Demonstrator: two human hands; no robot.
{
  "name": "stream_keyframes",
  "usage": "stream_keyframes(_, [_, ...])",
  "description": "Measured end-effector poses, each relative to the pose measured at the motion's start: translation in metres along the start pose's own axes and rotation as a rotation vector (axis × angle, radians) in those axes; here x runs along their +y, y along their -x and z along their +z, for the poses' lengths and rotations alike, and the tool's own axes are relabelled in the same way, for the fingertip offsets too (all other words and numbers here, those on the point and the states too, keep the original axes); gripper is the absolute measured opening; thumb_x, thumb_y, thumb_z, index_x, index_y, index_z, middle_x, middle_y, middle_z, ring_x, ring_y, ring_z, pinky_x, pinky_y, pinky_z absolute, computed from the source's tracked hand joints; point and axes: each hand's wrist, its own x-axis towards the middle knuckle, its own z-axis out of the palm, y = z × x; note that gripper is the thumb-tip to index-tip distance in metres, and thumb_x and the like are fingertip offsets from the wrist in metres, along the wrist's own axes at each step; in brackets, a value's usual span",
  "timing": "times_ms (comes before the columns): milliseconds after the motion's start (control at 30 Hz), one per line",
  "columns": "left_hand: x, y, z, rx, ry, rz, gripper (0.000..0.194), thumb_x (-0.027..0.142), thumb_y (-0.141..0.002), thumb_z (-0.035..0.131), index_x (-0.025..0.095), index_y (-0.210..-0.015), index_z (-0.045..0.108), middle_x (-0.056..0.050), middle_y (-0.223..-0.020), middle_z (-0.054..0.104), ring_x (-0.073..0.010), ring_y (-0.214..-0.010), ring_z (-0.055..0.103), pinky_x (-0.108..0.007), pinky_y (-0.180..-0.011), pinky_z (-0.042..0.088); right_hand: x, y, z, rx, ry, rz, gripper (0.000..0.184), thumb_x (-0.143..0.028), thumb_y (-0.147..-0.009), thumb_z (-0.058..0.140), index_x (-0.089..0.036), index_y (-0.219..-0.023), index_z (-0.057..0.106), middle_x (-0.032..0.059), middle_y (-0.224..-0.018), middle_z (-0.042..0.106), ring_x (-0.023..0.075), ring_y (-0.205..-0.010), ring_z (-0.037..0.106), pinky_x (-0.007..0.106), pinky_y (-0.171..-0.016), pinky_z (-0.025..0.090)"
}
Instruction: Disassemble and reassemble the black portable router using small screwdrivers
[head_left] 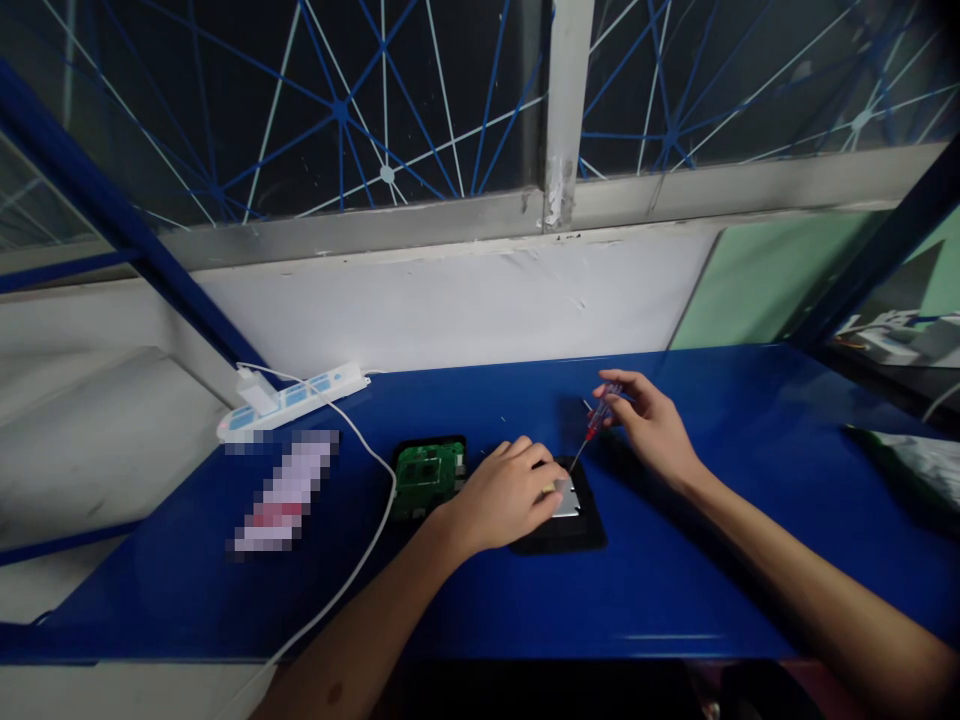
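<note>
My left hand rests with curled fingers on a black device shell, pressing on the silver metal plate inside it. My right hand pinches a small screwdriver with a red and clear handle, its tip angled down to the plate's upper edge. Just left of the shell lies a second black shell holding a green circuit board.
A white power strip sits at the back left of the blue table, its white cable running toward the front edge. A blurred pink-white packet lies left of the board. A white wall and window stand behind.
</note>
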Motion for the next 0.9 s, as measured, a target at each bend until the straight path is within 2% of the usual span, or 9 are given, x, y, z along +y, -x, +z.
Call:
stream_keyframes(167, [0.0,0.0,0.0,-0.003,0.005,-0.001,0.021,0.026,-0.098,0.055,0.021,-0.116,0.066,-0.005,-0.108,0.064,-0.0224,-0.103,0.056,-0.037,-0.093,0.047,0.001,0.001,0.0,-0.009,0.002,-0.004,0.032,-0.038,-0.087,0.064,-0.022,-0.114,0.061,0.0049,-0.1,0.066,0.0155,-0.075,0.066,0.031,-0.064,0.054])
stream_keyframes(400, [0.0,-0.001,-0.001,-0.007,-0.008,-0.003,0.021,0.026,-0.098,0.055,0.021,-0.116,0.064,-0.005,-0.109,0.064,-0.0233,-0.104,0.056,-0.038,-0.094,0.047,-0.004,0.008,0.003,-0.028,0.02,-0.091,0.03,-0.035,-0.09,0.063,-0.024,-0.118,0.058,0.0044,-0.103,0.065,0.0122,-0.068,0.063,0.031,-0.065,0.056])
stream_keyframes(600, [0.001,-0.001,0.0,-0.006,-0.008,0.0,0.019,0.026,-0.097,0.056,0.022,-0.114,0.064,-0.005,-0.109,0.064,-0.0232,-0.105,0.056,-0.038,-0.095,0.047,-0.009,0.015,0.006,-0.048,0.024,-0.159,0.029,-0.034,-0.092,0.061,-0.025,-0.12,0.058,0.0048,-0.106,0.066,0.0148,-0.076,0.066,0.032,-0.068,0.057])
stream_keyframes(900, [0.0,0.001,-0.004,0.031,-0.022,-0.026,0.022,0.029,-0.094,0.062,0.018,-0.113,0.059,-0.005,-0.109,0.066,-0.024,-0.104,0.057,-0.037,-0.091,0.046,-0.015,0.027,0.008,-0.115,0.197,-0.36,0.035,-0.027,-0.095,0.059,-0.03,-0.13,0.057,0.0046,-0.112,0.068,0.0164,-0.086,0.07,0.034,-0.077,0.06])
